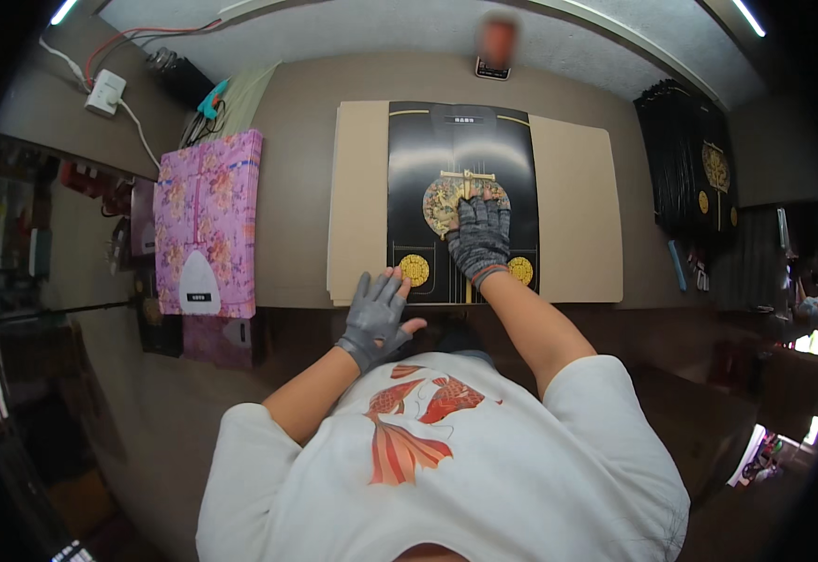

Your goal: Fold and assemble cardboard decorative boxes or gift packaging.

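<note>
A glossy black printed sheet or garment bag (461, 145) with gold ornaments lies flat over the middle of a tan cardboard panel (580, 206). My right hand (480, 239), in a dark knitted fingerless glove, rests on it with fingers stretched out, covering part of a round patterned emblem (442, 201). At the near edge is my left hand (376, 318), in a grey fingerless glove, with fingers spread. Its fingertips meet the sheet's near left corner, beside a gold medallion (414, 271). Neither hand grips anything.
To the left lies a stack of pink floral bags (208, 220). A pile of black gold-printed bags (681, 159) sits at the right. Beyond the panel are a small dark device (492, 70) and a blurred reddish object (499, 39). A white power adapter (104, 94) trails cables at the far left.
</note>
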The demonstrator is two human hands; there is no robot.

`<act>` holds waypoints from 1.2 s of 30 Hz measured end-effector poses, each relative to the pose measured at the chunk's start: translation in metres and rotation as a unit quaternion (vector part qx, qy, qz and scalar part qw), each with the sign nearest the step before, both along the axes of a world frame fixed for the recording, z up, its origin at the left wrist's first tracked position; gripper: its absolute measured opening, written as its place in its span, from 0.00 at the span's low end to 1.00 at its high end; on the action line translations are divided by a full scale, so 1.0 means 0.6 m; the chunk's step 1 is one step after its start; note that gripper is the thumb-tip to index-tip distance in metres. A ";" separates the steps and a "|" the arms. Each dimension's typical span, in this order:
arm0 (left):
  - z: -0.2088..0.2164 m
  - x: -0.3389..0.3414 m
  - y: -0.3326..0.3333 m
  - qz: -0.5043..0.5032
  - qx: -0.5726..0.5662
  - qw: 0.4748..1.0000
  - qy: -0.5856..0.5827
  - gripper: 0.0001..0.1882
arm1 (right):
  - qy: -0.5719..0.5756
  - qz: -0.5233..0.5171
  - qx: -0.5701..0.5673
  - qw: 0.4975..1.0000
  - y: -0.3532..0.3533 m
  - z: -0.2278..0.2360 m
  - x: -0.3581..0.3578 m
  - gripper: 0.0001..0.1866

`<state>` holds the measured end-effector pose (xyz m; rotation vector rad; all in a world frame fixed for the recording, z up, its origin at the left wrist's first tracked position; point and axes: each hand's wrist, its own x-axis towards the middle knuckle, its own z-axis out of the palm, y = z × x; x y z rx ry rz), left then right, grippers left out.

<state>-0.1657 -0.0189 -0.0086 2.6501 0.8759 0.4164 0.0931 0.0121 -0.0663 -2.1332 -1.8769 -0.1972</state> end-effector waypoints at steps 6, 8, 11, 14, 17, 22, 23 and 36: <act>-0.031 0.106 0.137 0.023 0.007 0.992 -0.126 0.40 | 0.003 -0.007 -0.053 0.999 0.005 0.023 -0.009 0.27; -0.050 0.137 0.191 0.058 0.067 0.996 0.012 0.41 | 0.008 0.003 0.004 1.000 0.002 0.015 -0.011 0.25; -0.050 0.177 0.263 0.091 0.066 0.990 0.087 0.42 | 0.014 -0.002 -0.019 1.000 0.001 0.024 -0.006 0.25; -0.043 0.211 0.340 0.129 0.074 0.979 0.139 0.43 | 0.015 0.001 -0.009 1.000 0.001 0.032 -0.005 0.25; -0.035 0.240 0.420 0.174 0.062 0.967 0.175 0.44 | 0.014 -0.002 -0.030 0.999 0.001 0.034 -0.005 0.27; -0.031 0.283 0.535 0.225 0.062 0.952 0.197 0.46 | 0.043 0.010 -0.040 0.998 -0.002 0.038 -0.005 0.24; -0.036 0.287 0.558 0.222 0.060 0.953 0.196 0.46 | 0.043 0.012 -0.057 0.997 -0.002 0.037 -0.006 0.25; -0.072 0.293 0.600 0.202 0.168 0.952 0.155 0.41 | 0.061 0.011 -0.042 0.997 0.007 0.049 -0.006 0.24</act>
